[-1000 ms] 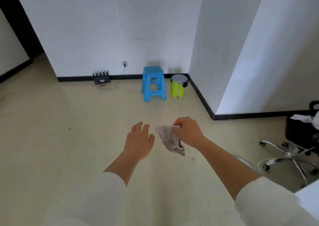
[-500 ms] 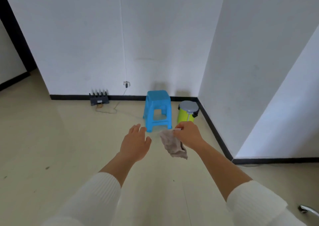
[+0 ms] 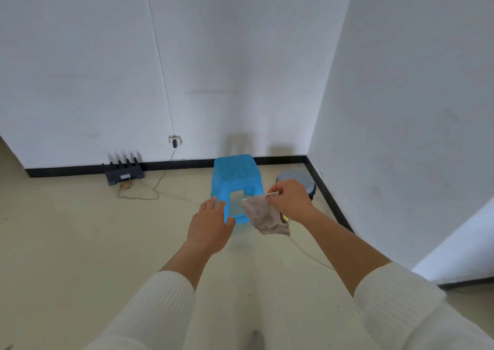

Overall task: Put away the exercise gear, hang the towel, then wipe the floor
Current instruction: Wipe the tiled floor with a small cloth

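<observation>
A small beige cloth [image 3: 264, 216] hangs from my right hand [image 3: 291, 198], which pinches its top edge in front of me. My left hand [image 3: 211, 224] is stretched out beside it, palm down, fingers slightly apart and holding nothing. Both hands hover over the cream floor [image 3: 66, 242], just in front of a blue plastic stool [image 3: 235, 181]. White sleeves cover both forearms.
A yellow pedal bin with a grey lid [image 3: 299, 181] stands in the corner right of the stool, partly hidden by my right hand. A black router [image 3: 124, 173] with a thin cable [image 3: 149, 193] sits by the back wall. A white wall projects at right.
The view has come closer to the corner, so the stool and bin now lie right behind my hands. The office chair has left the view. The cloth stays pinched in my right hand.
</observation>
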The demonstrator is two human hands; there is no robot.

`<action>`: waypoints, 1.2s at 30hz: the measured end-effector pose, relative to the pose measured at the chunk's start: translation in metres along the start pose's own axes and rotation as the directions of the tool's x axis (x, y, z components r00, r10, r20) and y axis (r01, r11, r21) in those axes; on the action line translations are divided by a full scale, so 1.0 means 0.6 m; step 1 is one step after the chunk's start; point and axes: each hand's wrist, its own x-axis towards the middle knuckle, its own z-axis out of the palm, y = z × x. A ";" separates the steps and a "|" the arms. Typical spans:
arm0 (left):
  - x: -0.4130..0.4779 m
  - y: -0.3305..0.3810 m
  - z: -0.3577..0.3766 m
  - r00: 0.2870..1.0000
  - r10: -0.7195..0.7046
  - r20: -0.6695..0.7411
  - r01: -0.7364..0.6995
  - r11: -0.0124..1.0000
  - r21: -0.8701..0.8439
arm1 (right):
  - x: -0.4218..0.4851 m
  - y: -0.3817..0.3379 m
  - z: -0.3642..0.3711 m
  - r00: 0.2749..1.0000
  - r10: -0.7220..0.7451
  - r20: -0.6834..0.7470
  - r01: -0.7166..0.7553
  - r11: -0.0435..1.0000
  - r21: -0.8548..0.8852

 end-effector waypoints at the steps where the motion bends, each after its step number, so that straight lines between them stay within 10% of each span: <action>1: 0.047 0.003 0.010 1.000 -0.012 0.005 0.012 1.000 -0.013 | 0.049 0.008 0.000 1.000 -0.005 0.011 0.005 1.000 -0.003; 21: 0.740 -0.128 0.203 0.958 -0.218 0.188 0.226 0.974 -0.026 | 0.792 0.120 0.173 0.956 0.056 0.287 -0.053 0.998 -0.017; 36: 1.036 -0.262 0.426 0.861 -0.270 0.431 0.307 0.952 -0.017 | 1.076 0.220 0.395 0.829 0.259 0.496 -0.327 0.944 0.053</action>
